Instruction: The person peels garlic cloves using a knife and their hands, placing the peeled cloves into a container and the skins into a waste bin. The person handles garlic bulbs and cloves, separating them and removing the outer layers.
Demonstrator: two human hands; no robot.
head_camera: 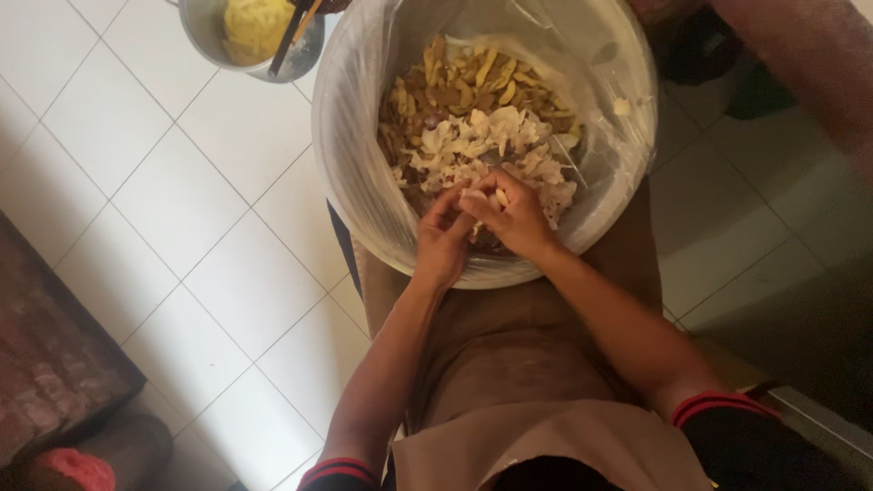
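head view, left to right: a dark rug (45,364) edges the white tiled floor (182,182), which lies open between it and the person's lap. up top, a metal pot (205,41) holds yellow pieces. a round bin with a clear plastic liner (355,182) rests on the knees, full of pale and tan peelings (473,118). over its near rim, the left hand (444,238) and right hand (514,214) meet, fingers pinched narrow around a small pale piece (500,196).
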